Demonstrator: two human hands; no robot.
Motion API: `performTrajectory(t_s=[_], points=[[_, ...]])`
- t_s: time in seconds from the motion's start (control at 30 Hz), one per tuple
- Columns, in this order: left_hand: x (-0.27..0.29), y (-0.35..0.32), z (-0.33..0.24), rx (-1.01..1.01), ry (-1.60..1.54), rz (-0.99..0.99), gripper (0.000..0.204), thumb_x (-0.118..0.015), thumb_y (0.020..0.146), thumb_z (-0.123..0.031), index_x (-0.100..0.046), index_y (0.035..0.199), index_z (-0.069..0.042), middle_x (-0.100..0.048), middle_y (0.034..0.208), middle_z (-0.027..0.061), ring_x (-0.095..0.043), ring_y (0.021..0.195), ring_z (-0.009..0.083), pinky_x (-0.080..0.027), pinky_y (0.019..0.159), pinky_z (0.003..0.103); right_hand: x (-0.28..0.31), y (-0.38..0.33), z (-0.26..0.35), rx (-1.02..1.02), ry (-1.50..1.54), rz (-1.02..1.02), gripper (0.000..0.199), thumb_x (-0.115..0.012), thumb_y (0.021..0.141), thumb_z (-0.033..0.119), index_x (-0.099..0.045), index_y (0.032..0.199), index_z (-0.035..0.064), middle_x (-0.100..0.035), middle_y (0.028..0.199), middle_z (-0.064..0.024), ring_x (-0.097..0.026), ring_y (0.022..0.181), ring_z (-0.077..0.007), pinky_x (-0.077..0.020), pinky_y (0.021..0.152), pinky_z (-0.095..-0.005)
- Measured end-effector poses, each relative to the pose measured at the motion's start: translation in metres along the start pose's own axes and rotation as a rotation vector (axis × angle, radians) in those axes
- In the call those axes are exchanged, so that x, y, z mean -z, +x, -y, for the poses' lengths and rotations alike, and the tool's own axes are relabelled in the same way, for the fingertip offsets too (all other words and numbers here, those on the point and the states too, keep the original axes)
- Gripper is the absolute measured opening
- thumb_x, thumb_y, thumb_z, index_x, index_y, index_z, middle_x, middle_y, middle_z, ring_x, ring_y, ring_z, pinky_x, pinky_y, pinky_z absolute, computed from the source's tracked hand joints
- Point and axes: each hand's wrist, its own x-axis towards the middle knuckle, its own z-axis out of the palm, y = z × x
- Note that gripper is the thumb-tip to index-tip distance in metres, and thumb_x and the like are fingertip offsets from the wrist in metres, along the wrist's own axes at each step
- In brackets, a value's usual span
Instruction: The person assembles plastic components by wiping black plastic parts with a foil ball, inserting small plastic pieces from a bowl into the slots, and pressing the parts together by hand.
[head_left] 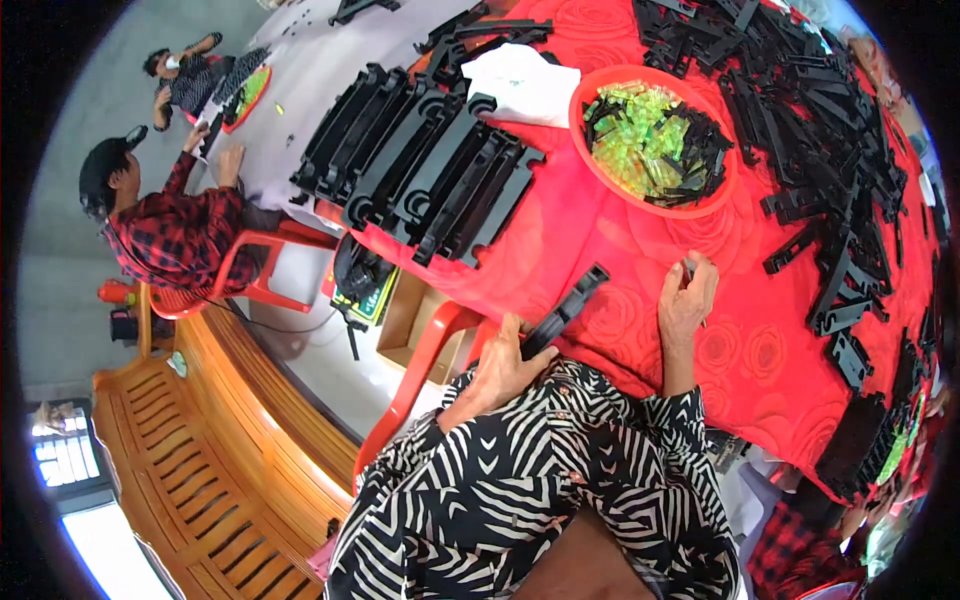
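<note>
My left hand (503,365) grips the near end of a long black plastic bar (570,304) that slants up over the red rose-patterned tablecloth (745,350). A little to the right, my right hand (686,297) is closed on a small dark piece (689,270), too small to make out. Both forearms wear black-and-white zebra-striped sleeves. Beyond my hands stands a red bowl (585,90) filled with small yellow-green and black plastic parts.
Rows of stacked black bars (420,165) lie at the table's left end, next to a white cloth (522,82). A heap of loose black bars (830,130) covers the right side. Two other people sit at the far left. A red chair (420,365) and wooden bench (190,450) stand below.
</note>
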Motion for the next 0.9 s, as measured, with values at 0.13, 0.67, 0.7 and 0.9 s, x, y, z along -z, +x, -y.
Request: performTrajectory(t_s=[0.13,0.67,0.7,0.9], points=[[0.017,0.015,-0.007,-0.339,0.217,-0.37,0.031,-0.072,0.069,-0.02,-0.053,0.086,-0.002,-0.054,0.08,0.0178,-0.055,0.071,0.0356,-0.046,0.06,0.041,0.001,0.001,-0.002,-0.043,0.077,0.012,0.027,-0.056,0.071,0.0,-0.05,0.098,-0.0011,-0.051,0.087,-0.0177,-0.05,0.083,-0.0324,-0.0414,0.073,-0.0403],[0.035,0.109,-0.017,-0.299,0.913,-0.668,0.035,-0.07,0.064,-0.02,-0.05,0.088,-0.004,-0.049,0.084,0.0107,-0.049,0.079,0.0274,-0.04,0.069,0.038,0.001,0.0,-0.007,-0.156,0.185,0.079,0.023,-0.053,0.072,-0.002,-0.051,0.095,0.0,-0.05,0.082,-0.0155,-0.049,0.077,-0.0304,-0.0405,0.069,-0.0395],[0.035,0.108,-0.017,-0.311,0.904,-0.682,0.036,-0.07,0.065,-0.018,-0.05,0.091,-0.004,-0.05,0.088,0.0112,-0.048,0.081,0.0274,-0.04,0.071,0.038,0.001,-0.001,-0.006,-0.159,0.183,0.08,0.023,-0.053,0.072,-0.002,-0.051,0.095,0.0,-0.05,0.082,-0.0155,-0.049,0.077,-0.0304,-0.0405,0.069,-0.0395],[0.03,0.103,-0.016,-0.374,0.882,-0.688,0.041,-0.068,0.065,-0.016,-0.051,0.1,-0.003,-0.05,0.099,0.0119,-0.047,0.088,0.0286,-0.038,0.075,0.038,0.0,0.0,-0.008,-0.178,0.193,0.091,0.023,-0.053,0.072,-0.002,-0.052,0.095,0.0001,-0.05,0.082,-0.0154,-0.049,0.077,-0.0302,-0.0406,0.069,-0.0393]])
